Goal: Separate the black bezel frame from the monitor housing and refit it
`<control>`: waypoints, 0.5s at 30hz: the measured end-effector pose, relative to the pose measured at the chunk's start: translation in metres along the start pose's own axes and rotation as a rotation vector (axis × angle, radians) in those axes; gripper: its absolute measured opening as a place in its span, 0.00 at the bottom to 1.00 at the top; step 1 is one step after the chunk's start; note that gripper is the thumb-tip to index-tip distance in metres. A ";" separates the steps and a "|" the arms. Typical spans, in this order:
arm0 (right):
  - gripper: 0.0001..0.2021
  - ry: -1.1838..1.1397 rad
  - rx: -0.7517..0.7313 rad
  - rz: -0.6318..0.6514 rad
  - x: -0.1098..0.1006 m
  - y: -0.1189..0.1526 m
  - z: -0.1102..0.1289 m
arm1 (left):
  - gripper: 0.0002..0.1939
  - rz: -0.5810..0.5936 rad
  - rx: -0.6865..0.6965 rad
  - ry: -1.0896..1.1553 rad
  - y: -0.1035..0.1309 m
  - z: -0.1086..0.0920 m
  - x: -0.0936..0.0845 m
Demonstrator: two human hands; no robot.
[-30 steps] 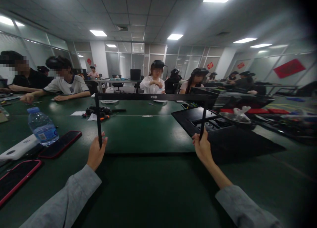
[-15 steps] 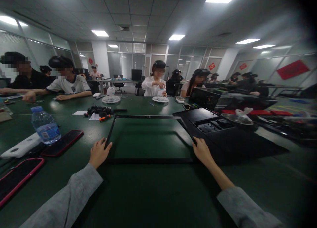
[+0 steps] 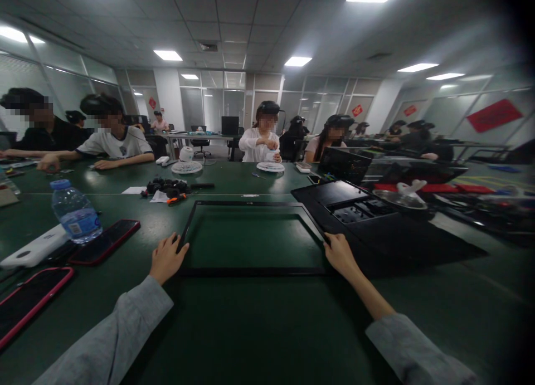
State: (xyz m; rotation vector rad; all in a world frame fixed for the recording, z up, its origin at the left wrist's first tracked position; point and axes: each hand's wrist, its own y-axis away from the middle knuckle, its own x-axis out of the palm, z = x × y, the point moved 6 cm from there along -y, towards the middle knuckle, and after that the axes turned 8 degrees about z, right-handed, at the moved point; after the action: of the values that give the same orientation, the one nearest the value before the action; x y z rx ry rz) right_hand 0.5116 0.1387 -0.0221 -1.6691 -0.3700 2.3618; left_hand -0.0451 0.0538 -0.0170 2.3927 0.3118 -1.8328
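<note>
A thin black rectangular frame (image 3: 254,272) spans the space between my hands, and the green table shows through its opening. My left hand (image 3: 168,257) grips its left side, thumb on the inner side and fingers outside. On the right side, my right hand (image 3: 340,254) pinches the frame's edge. The frame is slightly tilted; whether its near edge touches the table I cannot tell. Right of it lie black panels (image 3: 409,243), one with a recessed compartment of parts (image 3: 355,209).
On the left stand a water bottle (image 3: 76,215), a white device (image 3: 35,248) and two red-edged phones (image 3: 106,241) (image 3: 33,301). Black parts with an orange-handled tool (image 3: 176,199) lie further back on the green table (image 3: 251,329). Several people sit beyond, near white fan parts (image 3: 186,167).
The frame's far edge has tipped down slightly toward the table. Both hands keep their hold in nearly the same place.
</note>
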 end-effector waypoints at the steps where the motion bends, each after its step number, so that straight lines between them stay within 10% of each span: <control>1: 0.21 0.003 -0.002 0.001 0.000 0.000 0.000 | 0.30 -0.002 0.002 -0.001 0.000 0.000 0.000; 15: 0.20 0.073 0.000 0.034 0.003 0.003 0.000 | 0.27 -0.053 0.048 -0.002 0.001 -0.003 -0.002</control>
State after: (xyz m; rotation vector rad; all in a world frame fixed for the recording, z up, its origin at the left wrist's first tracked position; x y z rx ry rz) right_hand 0.5107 0.1369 -0.0258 -1.7692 -0.3306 2.3166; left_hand -0.0422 0.0531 -0.0143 2.4372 0.3382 -1.8864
